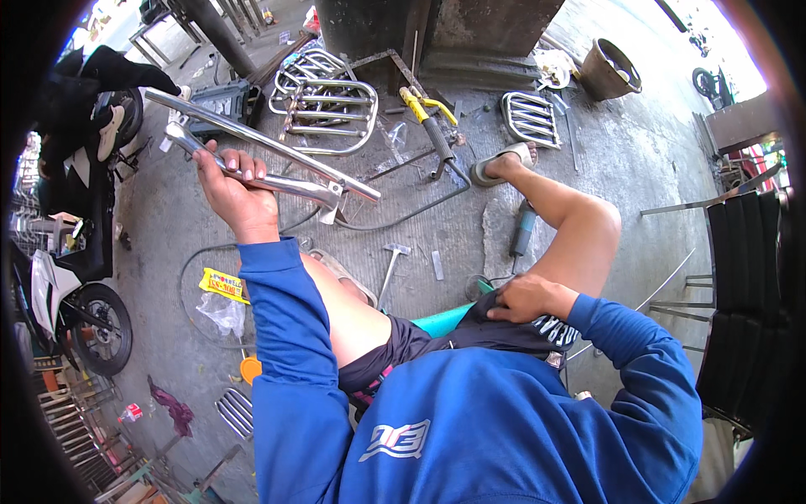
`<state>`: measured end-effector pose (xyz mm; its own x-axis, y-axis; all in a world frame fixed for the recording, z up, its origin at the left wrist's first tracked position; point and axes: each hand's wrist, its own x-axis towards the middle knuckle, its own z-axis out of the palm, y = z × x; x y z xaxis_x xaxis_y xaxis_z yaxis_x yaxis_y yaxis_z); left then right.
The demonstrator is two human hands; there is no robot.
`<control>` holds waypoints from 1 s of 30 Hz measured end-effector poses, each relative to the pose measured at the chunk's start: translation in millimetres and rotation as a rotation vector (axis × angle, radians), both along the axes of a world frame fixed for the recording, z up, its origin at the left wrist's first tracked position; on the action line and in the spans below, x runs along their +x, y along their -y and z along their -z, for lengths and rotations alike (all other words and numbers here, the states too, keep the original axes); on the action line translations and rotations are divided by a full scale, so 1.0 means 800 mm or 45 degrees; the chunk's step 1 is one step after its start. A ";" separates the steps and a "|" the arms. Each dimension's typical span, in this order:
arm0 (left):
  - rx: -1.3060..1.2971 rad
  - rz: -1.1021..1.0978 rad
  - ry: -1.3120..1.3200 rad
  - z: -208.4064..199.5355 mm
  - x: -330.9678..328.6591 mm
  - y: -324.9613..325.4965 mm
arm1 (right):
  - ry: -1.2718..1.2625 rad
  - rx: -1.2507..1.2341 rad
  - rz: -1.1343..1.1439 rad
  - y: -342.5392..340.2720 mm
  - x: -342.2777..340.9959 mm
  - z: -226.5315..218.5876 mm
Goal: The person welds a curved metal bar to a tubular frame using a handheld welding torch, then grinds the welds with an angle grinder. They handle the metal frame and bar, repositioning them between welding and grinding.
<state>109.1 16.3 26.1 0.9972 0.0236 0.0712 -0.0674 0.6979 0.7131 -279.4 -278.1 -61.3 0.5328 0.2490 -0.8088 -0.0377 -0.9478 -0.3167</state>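
"What's in the left hand point(239, 197)?"

"A shiny, slightly bent round metal tube point(294, 186), left of centre in the upper half of the frame. The fingers are wrapped around it. A straight, polished metal tube point(260, 134) runs just above, and a small flat metal bracket point(335, 192) sits where the two come together at their right."

"And the right hand point(531, 298)?"

"Right of centre, resting on the dark cloth shorts point(466, 333), fingers bent. I can't tell from here whether it pinches the fabric."

"What's on the grey concrete floor point(655, 160)?"

"A T-shaped metal hammer point(391, 270) near the centre, a yellow-and-black long-handled tool point(431, 128) above it, and a blue-grey cylindrical power tool point(523, 231) near the bare right knee point(592, 223). Chrome-barred racks point(332, 130) lie at upper centre; a brown bucket point(598, 74) sits upper right."
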 end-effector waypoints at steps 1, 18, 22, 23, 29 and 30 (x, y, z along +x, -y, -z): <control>-0.009 0.014 0.016 0.000 -0.001 0.003 | -0.010 -0.071 -0.027 0.004 0.005 -0.003; -0.011 0.224 0.034 -0.016 -0.049 0.051 | 1.474 0.742 0.820 0.002 0.332 -0.151; 0.061 0.325 -0.011 -0.009 -0.065 0.082 | 1.248 1.132 0.824 -0.060 0.428 -0.110; 0.050 0.355 -0.052 -0.006 -0.066 0.089 | 1.168 1.331 0.818 -0.068 0.440 -0.100; 0.085 0.380 -0.063 0.006 -0.060 0.116 | 0.870 1.323 1.206 -0.073 0.458 -0.071; 0.092 0.377 -0.065 0.006 -0.059 0.118 | 0.922 1.309 1.200 -0.072 0.458 -0.070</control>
<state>61.8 -78.4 21.1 0.9623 -0.2716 0.0115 0.1686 0.6295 0.7585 86.7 -220.2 -5.5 0.9923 -0.1221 -0.0225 -0.0284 -0.0468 -0.9985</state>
